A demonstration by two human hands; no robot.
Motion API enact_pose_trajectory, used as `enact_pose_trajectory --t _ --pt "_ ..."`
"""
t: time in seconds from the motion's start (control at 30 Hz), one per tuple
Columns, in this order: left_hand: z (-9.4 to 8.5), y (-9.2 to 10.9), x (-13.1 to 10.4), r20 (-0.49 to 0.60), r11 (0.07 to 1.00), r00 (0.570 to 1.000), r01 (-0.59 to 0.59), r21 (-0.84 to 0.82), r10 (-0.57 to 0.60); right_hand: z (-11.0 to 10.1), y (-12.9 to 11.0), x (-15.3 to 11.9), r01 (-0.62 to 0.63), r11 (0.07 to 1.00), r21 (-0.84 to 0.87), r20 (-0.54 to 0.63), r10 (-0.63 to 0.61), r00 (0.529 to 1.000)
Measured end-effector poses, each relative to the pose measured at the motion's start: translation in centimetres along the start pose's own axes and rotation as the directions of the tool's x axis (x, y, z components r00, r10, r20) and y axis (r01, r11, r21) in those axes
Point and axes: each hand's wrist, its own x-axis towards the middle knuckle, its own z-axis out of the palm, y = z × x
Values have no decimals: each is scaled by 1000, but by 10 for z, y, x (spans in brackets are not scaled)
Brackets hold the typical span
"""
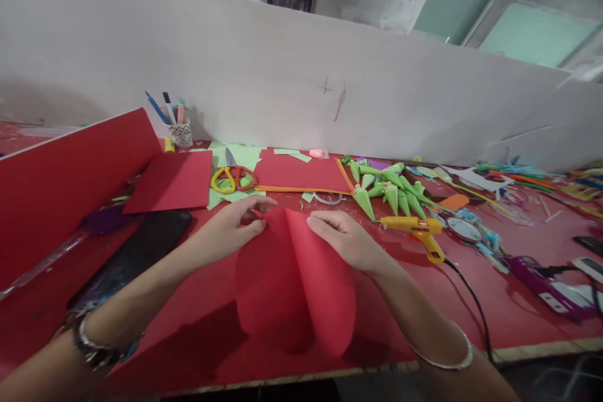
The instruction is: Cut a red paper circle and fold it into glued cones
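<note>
A sheet of red paper [273,276] is bent into two curved flaps with a crease or seam between them, held above the table's front part. My left hand [235,223] is at its upper left edge, thumb on the near side and fingers curled over the top. The right flap is pinched near its top by my right hand [346,235], thumb and fingers closed on it. To the right of that hand lies a yellow hot glue gun [414,226], its nozzle pointing left. Behind it is a pile of green paper cones [389,185].
Scissors [233,179] with yellow and red handles lie on green paper scraps. Red sheets [301,173] and a red square [174,182] lie nearby. A pen cup [180,134] stands by the white partition [264,75]. A purple power strip [549,289] is at right, a black pouch [134,257] at left.
</note>
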Motion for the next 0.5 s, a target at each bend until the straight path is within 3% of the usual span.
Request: enact_pose_trajectory --t 0.07,0.13,0.3,0.5 --pt "9 -10 10 13 992 998 -55 116 53 5 9 6 4 1000 31 22 -5 1000" --pt "18 -17 19 8 990 998 -61 128 60 9 18 11 -10 997 76 32 8 999" --pt "36 -22 32 -70 997 997 42 -57 -46 12 38 17 -72 979 191 -52 83 995" --pt "43 -30 29 -49 966 986 149 -212 -162 17 52 20 -137 943 302 -176 197 964"
